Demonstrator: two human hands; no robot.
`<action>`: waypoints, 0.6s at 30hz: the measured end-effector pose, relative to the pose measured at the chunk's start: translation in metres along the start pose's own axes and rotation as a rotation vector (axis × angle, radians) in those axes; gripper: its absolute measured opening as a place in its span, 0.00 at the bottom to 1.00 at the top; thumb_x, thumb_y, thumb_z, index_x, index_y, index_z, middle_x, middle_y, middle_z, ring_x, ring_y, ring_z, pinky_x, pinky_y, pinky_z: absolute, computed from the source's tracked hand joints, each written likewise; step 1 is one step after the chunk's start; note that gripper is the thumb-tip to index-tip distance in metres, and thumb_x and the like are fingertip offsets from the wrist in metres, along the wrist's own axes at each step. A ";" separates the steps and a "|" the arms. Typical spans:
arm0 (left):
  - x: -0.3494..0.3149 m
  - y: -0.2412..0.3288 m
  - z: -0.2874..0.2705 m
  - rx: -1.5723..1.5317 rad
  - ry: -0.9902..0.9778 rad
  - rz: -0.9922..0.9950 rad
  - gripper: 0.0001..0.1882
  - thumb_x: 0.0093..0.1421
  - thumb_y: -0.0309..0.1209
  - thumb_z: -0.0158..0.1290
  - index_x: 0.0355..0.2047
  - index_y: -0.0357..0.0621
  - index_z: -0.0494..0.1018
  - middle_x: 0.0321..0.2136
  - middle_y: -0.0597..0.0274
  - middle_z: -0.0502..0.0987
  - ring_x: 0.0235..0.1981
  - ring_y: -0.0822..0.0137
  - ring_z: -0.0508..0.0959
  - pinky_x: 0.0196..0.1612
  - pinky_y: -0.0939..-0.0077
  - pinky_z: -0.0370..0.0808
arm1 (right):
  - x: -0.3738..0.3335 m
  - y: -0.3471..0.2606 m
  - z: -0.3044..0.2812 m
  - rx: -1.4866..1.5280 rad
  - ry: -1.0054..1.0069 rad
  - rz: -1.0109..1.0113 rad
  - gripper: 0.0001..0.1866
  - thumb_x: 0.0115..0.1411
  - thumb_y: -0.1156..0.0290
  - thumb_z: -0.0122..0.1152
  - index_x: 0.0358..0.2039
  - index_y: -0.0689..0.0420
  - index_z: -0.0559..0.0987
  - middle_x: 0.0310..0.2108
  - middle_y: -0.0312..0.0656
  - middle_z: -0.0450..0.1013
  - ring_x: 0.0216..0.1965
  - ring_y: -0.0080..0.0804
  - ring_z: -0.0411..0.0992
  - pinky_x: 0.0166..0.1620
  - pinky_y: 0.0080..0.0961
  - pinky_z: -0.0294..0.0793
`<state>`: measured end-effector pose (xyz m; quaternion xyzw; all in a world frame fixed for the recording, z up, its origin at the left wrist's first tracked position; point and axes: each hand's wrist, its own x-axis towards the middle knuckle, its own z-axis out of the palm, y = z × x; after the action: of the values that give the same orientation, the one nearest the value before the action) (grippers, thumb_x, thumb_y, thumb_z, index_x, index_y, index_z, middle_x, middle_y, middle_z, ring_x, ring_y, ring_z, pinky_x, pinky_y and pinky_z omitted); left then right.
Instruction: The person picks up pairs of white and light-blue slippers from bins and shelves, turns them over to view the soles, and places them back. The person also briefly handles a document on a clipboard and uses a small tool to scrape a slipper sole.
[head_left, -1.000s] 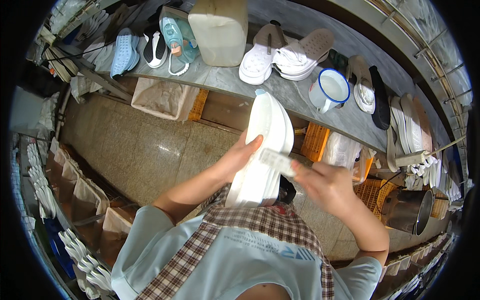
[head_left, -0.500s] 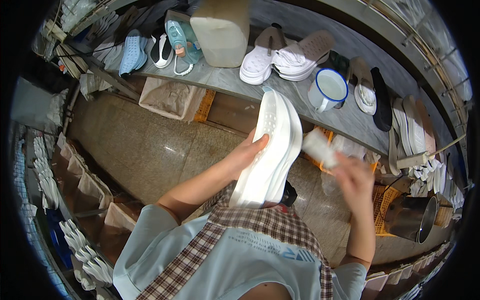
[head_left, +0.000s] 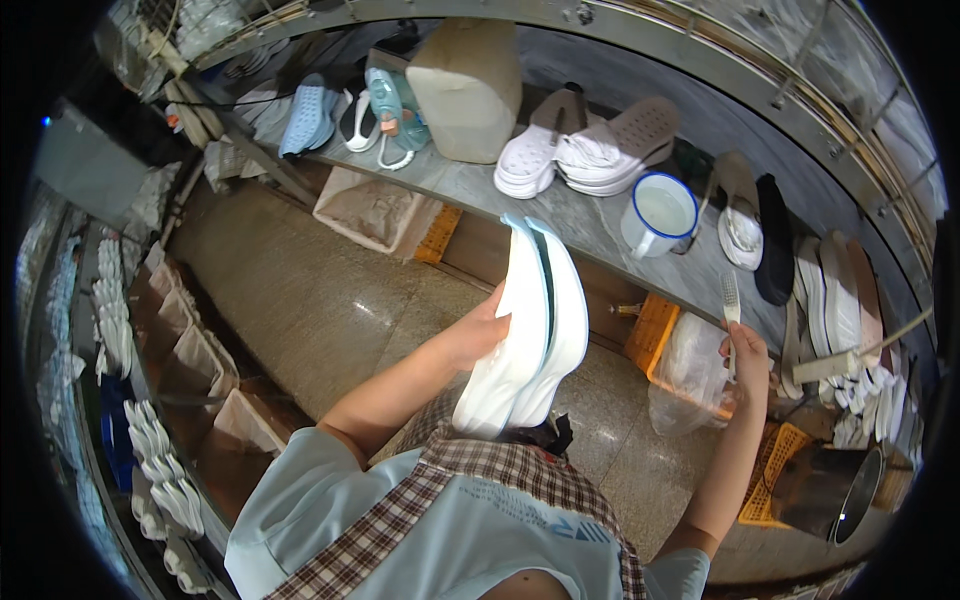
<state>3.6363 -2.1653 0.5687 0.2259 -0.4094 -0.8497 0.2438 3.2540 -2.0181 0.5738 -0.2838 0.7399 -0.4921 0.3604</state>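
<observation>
Grey stone shelf (head_left: 590,225) runs ahead; the left hand (head_left: 480,335) grips a white shoe (head_left: 525,330), long axis pointing at it, while the right hand (head_left: 745,355), right of the shoe, pinches a brush (head_left: 731,300).

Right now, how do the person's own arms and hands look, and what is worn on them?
Both forearms are bare, with no gloves on the left hand or the right hand. Short, pale blue sleeves end above the elbows. Over the shirt there is a checked apron in brown and white. I can make out no watch, ring or bracelet.
</observation>
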 end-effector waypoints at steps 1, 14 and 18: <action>-0.003 0.000 -0.002 0.011 0.002 0.018 0.38 0.59 0.36 0.52 0.63 0.46 0.43 0.53 0.62 0.62 0.51 0.70 0.66 0.52 0.72 0.67 | 0.014 0.007 -0.010 -0.090 -0.071 -0.002 0.11 0.63 0.64 0.49 0.33 0.59 0.74 0.14 0.31 0.66 0.14 0.15 0.57 0.18 0.14 0.55; -0.085 0.036 -0.079 0.039 0.171 0.210 0.51 0.50 0.43 0.62 0.63 0.45 0.39 0.55 0.63 0.59 0.55 0.69 0.62 0.57 0.69 0.61 | 0.028 -0.003 0.055 -0.930 0.683 -0.859 0.08 0.56 0.74 0.55 0.36 0.62 0.73 0.37 0.49 0.70 0.41 0.46 0.67 0.46 0.36 0.64; -0.138 0.054 -0.132 -0.237 0.131 0.493 0.29 0.55 0.32 0.57 0.56 0.43 0.60 0.49 0.61 0.68 0.45 0.69 0.72 0.47 0.71 0.71 | -0.039 -0.034 0.214 -0.483 0.327 -0.999 0.06 0.56 0.79 0.53 0.34 0.64 0.73 0.38 0.48 0.69 0.41 0.44 0.66 0.46 0.35 0.64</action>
<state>3.8332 -2.1890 0.5638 0.1436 -0.3332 -0.7902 0.4939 3.4528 -2.1120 0.5605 -0.5930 0.6536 -0.4574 -0.1097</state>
